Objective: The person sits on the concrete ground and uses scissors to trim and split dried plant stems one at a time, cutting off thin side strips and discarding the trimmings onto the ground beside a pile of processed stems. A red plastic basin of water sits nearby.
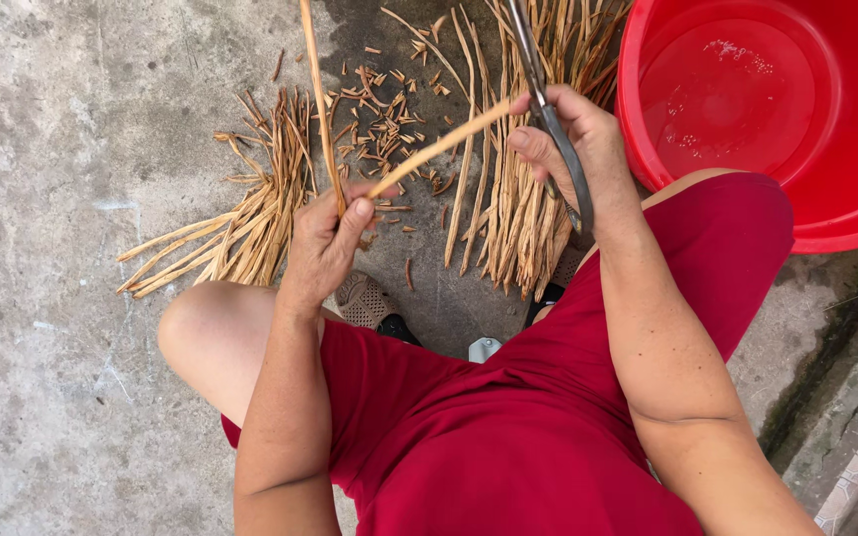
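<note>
My left hand (328, 234) pinches two thin tan strips (322, 109) between thumb and fingers; one rises straight up out of view, the other (439, 147) slants to the right. My right hand (573, 139) grips a long dark metal blade (548, 109) and touches the far end of the slanting strip with its fingertips. Both hands hover above my knees, over the concrete floor.
A pile of tan strips (250, 223) lies on the floor at left, another larger pile (523, 213) at centre right. Short cut scraps (384, 114) are scattered between them. A big red basin (747, 99) holding water stands at the upper right. A gutter edge (836, 367) runs along the right.
</note>
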